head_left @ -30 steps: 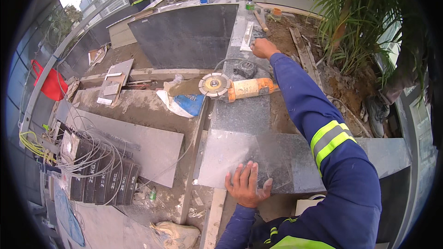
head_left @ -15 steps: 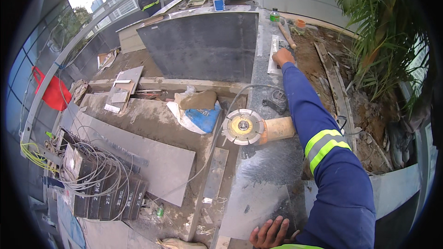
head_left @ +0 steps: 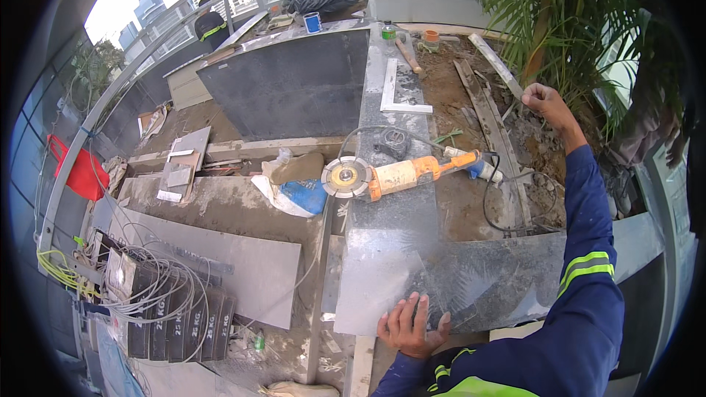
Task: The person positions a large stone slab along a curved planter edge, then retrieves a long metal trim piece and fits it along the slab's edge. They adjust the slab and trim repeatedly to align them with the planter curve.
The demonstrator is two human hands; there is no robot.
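The single head-worn fisheye is looking steeply down from above onto the stone slab (head_left: 390, 198) close below. Its rim is bending the railing (head_left: 147, 51) and taking in distant buildings at the upper left.

A blue and white bag (head_left: 298, 197) is lying slumped well to the left of and beyond the left hand (head_left: 412, 326), with a tan sack (head_left: 298, 169) resting against its far side. A row of dark rectangular packs (head_left: 173, 316) with pale lettering on their faces is standing far to the left of that hand, tangled over by grey cables. Far beyond the right hand (head_left: 546, 101), a small blue tub (head_left: 312, 23) with a white label is sitting on the ledge, and a clear bottle with a green label (head_left: 388, 31) is standing nearer.
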